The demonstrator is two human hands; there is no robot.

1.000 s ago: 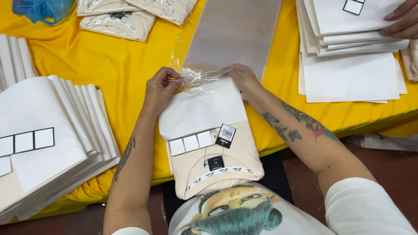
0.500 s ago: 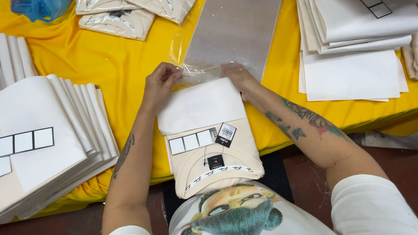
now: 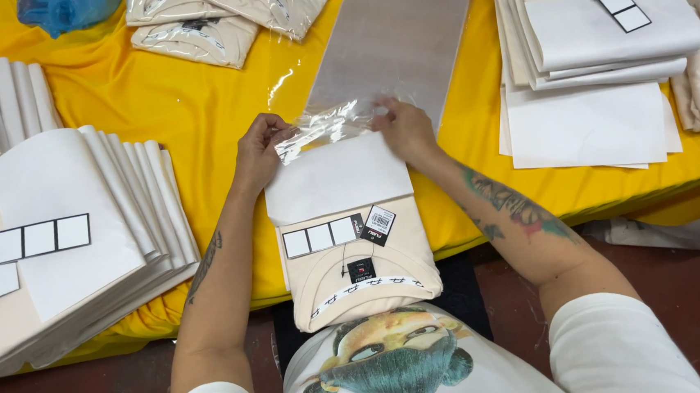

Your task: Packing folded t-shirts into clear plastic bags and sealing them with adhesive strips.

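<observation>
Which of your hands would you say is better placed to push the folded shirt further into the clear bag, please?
Probably the right hand: it rests at the top edge of the folded cream shirt, while the left hand pinches the crinkled mouth of the clear plastic bag, holding it open.

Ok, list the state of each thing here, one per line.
left hand: pinching the bag mouth
right hand: pinching the bag mouth
clear plastic bag: flat, empty, mouth crumpled
folded cream shirt: folded, unbagged, tags attached
bagged shirts: sealed in plastic
stack of folded shirts: fanned
</observation>
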